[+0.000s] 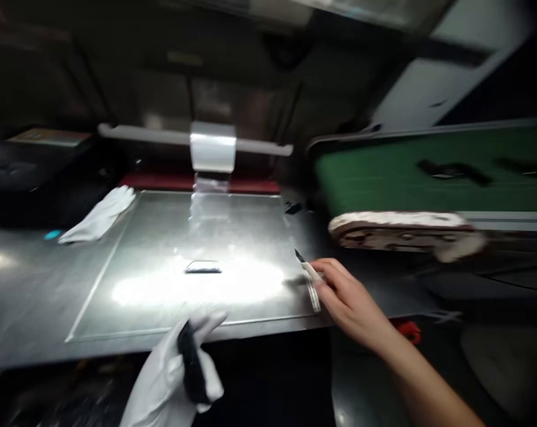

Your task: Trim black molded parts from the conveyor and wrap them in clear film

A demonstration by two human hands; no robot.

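Fingers [331,267] of the right hand [349,305], bare, right of centre in my view: pinching one slim knife [312,271], pale handle, dark tip toward the upper left, held over the right part of a clear sheet [162,228]. Left hand [175,370], white-gloved, lower left of centre: fingers gripping one black piece [191,363], elongated, too blurred for me to identify. On the sheet, mid-frame: one small flat dark-edged piece [203,267], beside strong glare. Beneath: one grey metal desk [32,284]. Left: one empty white glove [102,216], flat, at the sheet's far left corner. Upper centre: one film roll [213,148] on a white bar [139,134]. Right: one green belt [375,181], dark items atop.
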